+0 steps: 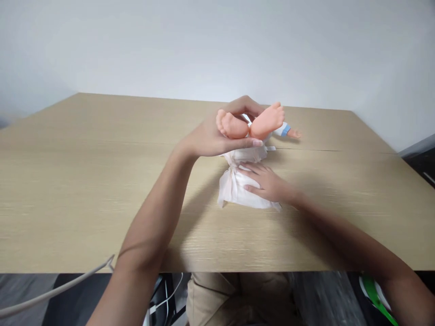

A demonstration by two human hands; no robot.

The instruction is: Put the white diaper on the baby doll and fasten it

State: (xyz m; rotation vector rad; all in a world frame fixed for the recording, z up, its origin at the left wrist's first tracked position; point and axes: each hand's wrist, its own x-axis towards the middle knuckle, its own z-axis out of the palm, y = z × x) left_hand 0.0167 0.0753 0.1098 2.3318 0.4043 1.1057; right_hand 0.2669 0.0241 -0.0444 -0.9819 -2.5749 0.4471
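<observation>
A baby doll lies on its back on the wooden table [84, 181], its bare feet [251, 123] raised toward me. My left hand [212, 136] is closed around the doll's ankles and holds the legs up. Beyond the feet, one of the doll's hands [292, 133] sticks out of a white and blue sleeve. A white diaper [238, 188] lies spread under the doll's bottom. My right hand [267, 181] rests flat on the diaper with its fingers stretched out. The doll's body and head are hidden behind the feet and my left hand.
A white cable [54, 290] runs off the near left edge of the table. Below the edge show my beige trousers [217, 299] and a green and white object [377, 294] at the lower right. A white wall stands behind the table.
</observation>
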